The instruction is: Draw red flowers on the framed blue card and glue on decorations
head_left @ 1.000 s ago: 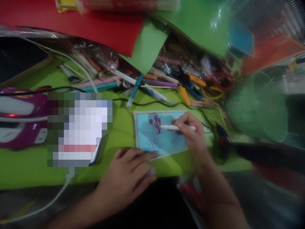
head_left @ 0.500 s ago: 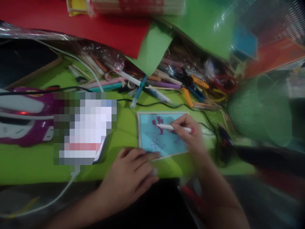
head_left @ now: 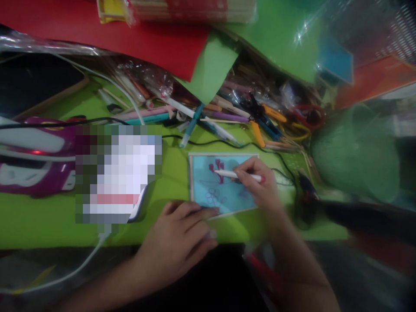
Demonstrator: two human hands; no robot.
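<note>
A light blue card (head_left: 201, 169) with thin wooden strips along its edges lies on the green tabletop. It bears dark magenta flower shapes, plus thinner purple outlines lower down. My right hand (head_left: 258, 184) grips a white marker (head_left: 224, 174) with a red end, its tip at the stem below the leftmost flower. At the card's lower left corner rests my left hand (head_left: 183, 236), fingers stretched forward and fingertips on the card's edge. A small pale spot shows near its thumb; I cannot make out what it is.
Left of the card lies a phone (head_left: 138, 206) with a blurred screen and a white cable (head_left: 89, 258). Behind are loose pens, scissors (head_left: 308, 117) and pliers (head_left: 264, 117). A purple-and-white device (head_left: 35, 175) stands far left, a green translucent container (head_left: 355, 151) at right.
The view has shifted slightly, so everything sits a little further right. The hands and marker hold nearly the same pose on the card.
</note>
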